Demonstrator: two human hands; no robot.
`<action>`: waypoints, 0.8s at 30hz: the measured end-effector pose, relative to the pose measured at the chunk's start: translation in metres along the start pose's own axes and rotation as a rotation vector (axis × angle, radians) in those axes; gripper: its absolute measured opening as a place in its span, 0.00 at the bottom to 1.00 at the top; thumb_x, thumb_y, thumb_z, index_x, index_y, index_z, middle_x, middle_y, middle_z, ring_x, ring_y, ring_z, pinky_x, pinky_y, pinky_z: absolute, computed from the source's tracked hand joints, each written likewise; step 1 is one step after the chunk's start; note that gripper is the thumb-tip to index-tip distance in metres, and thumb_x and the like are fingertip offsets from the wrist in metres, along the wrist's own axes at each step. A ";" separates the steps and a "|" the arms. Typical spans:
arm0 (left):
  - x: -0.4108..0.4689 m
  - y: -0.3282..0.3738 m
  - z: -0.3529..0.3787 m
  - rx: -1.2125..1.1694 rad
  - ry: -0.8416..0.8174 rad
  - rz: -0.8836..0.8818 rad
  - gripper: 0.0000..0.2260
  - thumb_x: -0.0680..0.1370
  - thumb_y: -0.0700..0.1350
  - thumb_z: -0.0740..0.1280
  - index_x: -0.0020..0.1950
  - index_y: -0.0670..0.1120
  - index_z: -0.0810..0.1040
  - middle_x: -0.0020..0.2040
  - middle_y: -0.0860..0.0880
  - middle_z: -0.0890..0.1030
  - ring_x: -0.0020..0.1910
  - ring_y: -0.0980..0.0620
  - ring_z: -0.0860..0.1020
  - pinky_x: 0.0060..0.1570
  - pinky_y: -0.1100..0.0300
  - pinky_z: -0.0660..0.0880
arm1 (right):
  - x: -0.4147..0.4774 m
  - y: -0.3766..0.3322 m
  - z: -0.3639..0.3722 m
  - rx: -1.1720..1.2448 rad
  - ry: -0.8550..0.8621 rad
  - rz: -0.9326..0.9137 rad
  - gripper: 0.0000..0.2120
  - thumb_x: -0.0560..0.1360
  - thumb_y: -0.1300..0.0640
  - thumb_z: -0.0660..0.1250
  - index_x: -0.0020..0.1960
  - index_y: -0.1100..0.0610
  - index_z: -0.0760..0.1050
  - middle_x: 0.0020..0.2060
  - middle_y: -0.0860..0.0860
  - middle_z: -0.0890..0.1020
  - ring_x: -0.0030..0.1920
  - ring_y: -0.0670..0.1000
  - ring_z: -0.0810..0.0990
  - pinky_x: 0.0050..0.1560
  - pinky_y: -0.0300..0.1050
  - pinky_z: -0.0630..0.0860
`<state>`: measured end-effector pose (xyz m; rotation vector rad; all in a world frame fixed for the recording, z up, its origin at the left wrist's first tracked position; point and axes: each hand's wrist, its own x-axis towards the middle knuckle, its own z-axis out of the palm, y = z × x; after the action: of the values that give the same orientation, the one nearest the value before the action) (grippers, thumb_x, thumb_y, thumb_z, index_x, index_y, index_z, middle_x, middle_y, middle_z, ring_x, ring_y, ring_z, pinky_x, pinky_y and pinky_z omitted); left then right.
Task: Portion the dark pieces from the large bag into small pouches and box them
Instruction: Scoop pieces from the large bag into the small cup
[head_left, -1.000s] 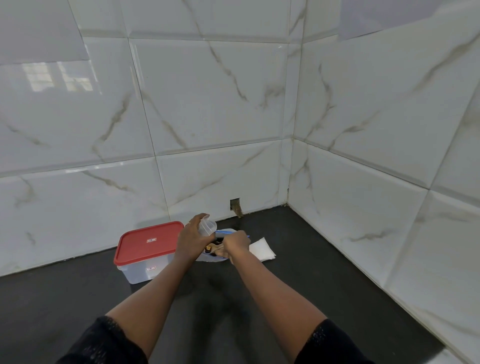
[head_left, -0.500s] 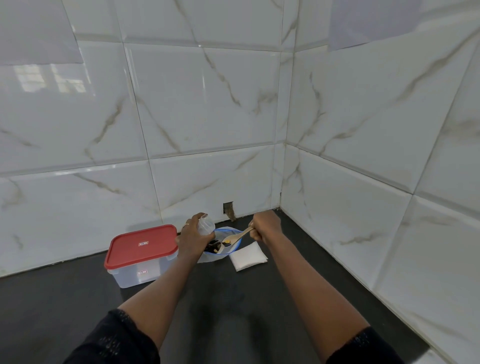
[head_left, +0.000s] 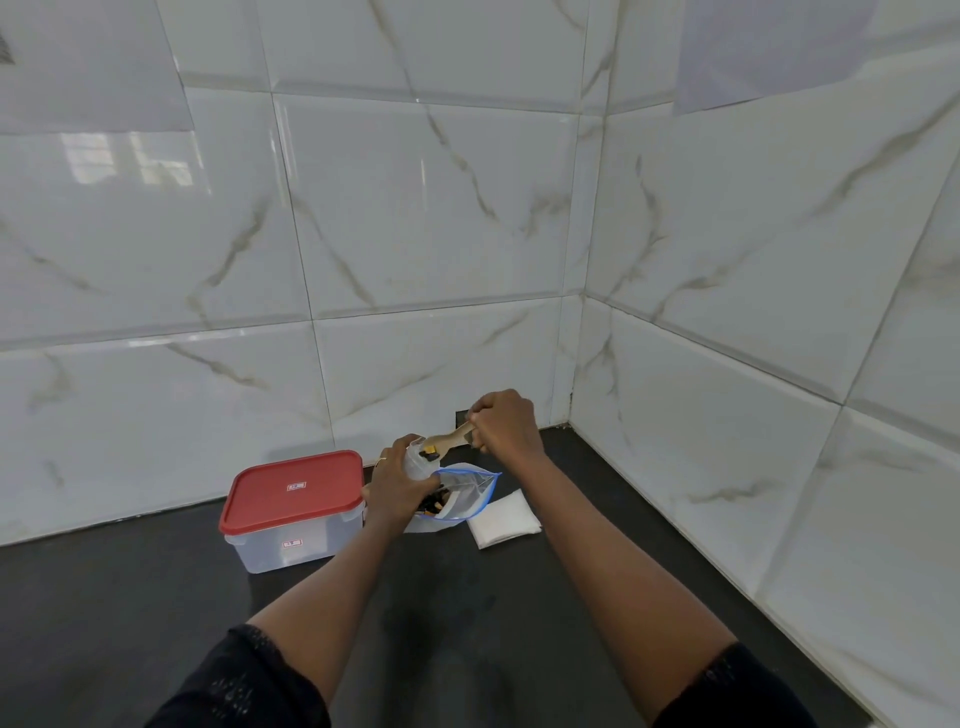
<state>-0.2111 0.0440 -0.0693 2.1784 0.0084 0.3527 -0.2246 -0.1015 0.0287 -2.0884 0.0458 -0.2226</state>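
Our left hand (head_left: 397, 486) grips a small pouch (head_left: 420, 460) upright above the large bag (head_left: 460, 496); our right hand (head_left: 501, 423), fisted on a wooden spoon (head_left: 451, 439), tips what seem dark pieces in. Next: seal, then box (head_left: 293, 512) leftward.

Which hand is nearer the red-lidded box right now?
Left. The left hand, holding a small pouch, sits just beside the box; the right hand is farther off, gripping the wooden spoon.

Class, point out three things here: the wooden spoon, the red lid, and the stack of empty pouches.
wooden spoon (head_left: 453, 435), head view, on its handle.
red lid (head_left: 293, 491), head view, top centre.
stack of empty pouches (head_left: 503, 518), head view, top pouch.
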 end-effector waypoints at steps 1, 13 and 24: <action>0.000 0.000 0.000 -0.002 0.002 -0.004 0.27 0.69 0.47 0.73 0.65 0.51 0.68 0.59 0.46 0.75 0.58 0.46 0.72 0.52 0.55 0.68 | -0.002 0.000 0.005 -0.035 0.002 -0.050 0.11 0.76 0.66 0.60 0.49 0.64 0.81 0.39 0.61 0.83 0.36 0.54 0.81 0.43 0.49 0.82; -0.007 -0.004 0.004 -0.067 0.013 0.003 0.27 0.69 0.45 0.74 0.66 0.49 0.69 0.60 0.46 0.76 0.58 0.47 0.73 0.52 0.58 0.67 | -0.017 0.011 0.016 -0.299 -0.023 -0.335 0.11 0.76 0.67 0.62 0.53 0.62 0.82 0.48 0.57 0.84 0.50 0.54 0.81 0.54 0.47 0.78; -0.005 -0.005 0.001 -0.097 0.040 0.012 0.24 0.68 0.45 0.74 0.62 0.49 0.71 0.55 0.48 0.77 0.51 0.51 0.72 0.46 0.59 0.68 | -0.012 0.023 -0.006 -0.249 0.216 -0.044 0.13 0.72 0.65 0.56 0.44 0.63 0.80 0.38 0.60 0.83 0.40 0.60 0.83 0.43 0.48 0.81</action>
<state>-0.2148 0.0457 -0.0754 2.0762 0.0012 0.3956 -0.2358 -0.1164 0.0105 -2.3059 0.1651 -0.4904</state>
